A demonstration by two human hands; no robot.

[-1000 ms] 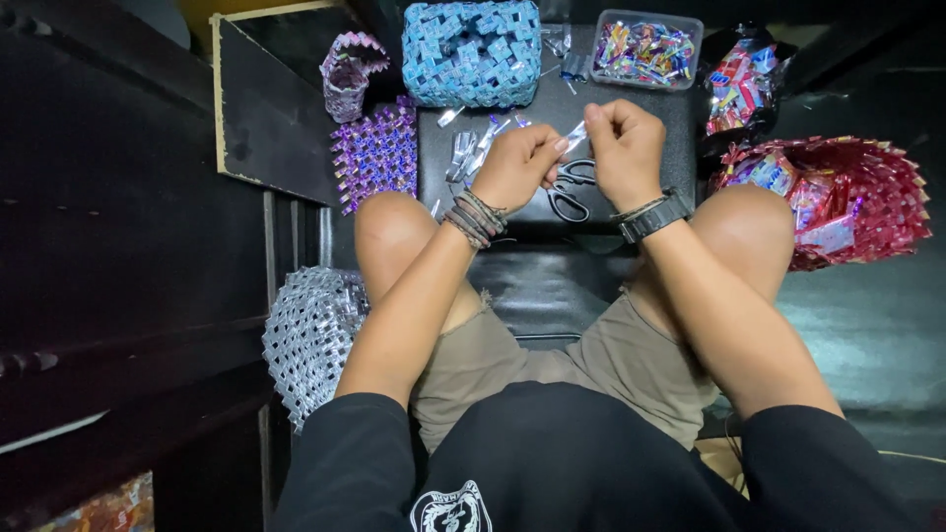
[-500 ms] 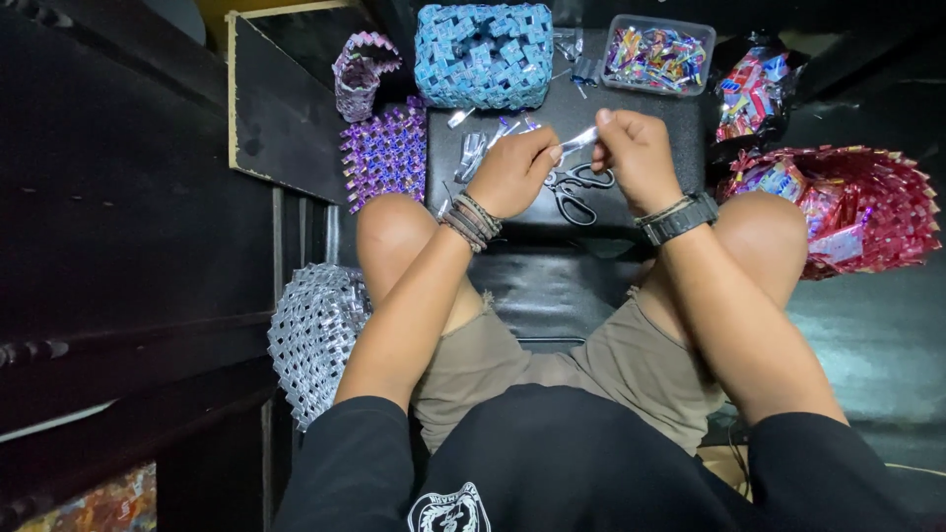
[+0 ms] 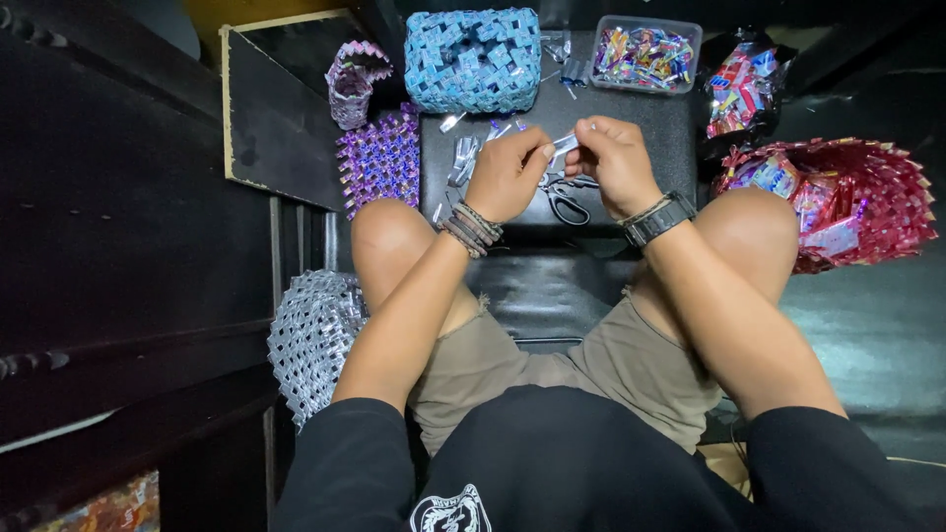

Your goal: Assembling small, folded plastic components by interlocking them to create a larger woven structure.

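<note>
Both hands moved closer, and the left hand (image 3: 507, 175) and right hand (image 3: 613, 163) pinched tight one thin, light, bendy silver strip (image 3: 564, 145) by its ends.

The left hand (image 3: 507, 172) and right hand (image 3: 611, 158) have drawn closer, seemingly pinching one silver strip (image 3: 564, 145) together

two hands (image 3: 512, 172) — five woven pieces (image 3: 473, 59), one pair of scissors (image 3: 567, 202), one clear tub (image 3: 645, 54).

Both hands (image 3: 562, 167) pinch a silver strip (image 3: 564, 145) above scissors (image 3: 564, 200).
</note>
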